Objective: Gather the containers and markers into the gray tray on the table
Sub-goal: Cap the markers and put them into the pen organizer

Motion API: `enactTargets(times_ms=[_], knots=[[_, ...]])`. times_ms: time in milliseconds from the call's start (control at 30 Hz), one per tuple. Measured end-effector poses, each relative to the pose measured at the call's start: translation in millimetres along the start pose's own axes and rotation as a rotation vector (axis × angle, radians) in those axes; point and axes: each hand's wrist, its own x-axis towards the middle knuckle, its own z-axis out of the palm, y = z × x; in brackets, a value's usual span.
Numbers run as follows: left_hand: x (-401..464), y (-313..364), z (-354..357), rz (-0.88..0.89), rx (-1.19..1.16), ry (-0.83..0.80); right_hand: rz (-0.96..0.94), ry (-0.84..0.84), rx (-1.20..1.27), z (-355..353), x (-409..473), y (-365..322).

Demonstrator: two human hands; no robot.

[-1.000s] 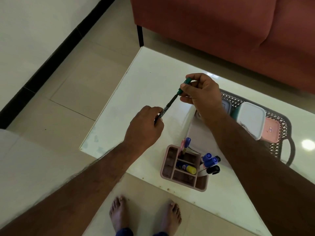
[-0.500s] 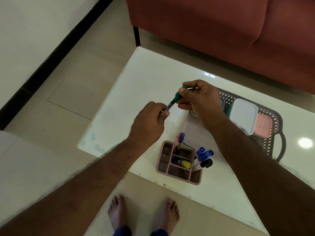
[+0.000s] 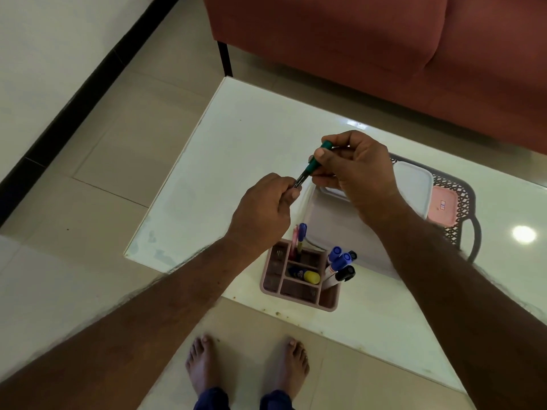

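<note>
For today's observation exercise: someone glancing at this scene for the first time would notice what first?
First, the two hands meeting above the white table: the left hand and right hand each pinch one end of a green marker. Next, the pink organizer near the table's front edge, bristling with markers, and the gray tray at right holding lidded containers.

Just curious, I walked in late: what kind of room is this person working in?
Most likely a home living room: a reddish sofa stands behind a low white table, the floor is tiled, and the person is barefoot.

No legible text (pink lid's [image 3: 443,204] label blurred)
</note>
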Motion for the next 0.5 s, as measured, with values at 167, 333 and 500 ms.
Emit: enactTargets(times_ms=[167,333,500], knots=[[5,18,0,0.109,0.020,-0.017,-0.152,0.034,-0.204,-16,-9,-14],[-12,9,4,0.065,0.071,-0.091,-0.300,0.122,-0.355,-39,-39,-9],[-43,-8,5,-0.020,0.271,-0.256,-0.289,0.053,-0.510,-43,-63,19]])
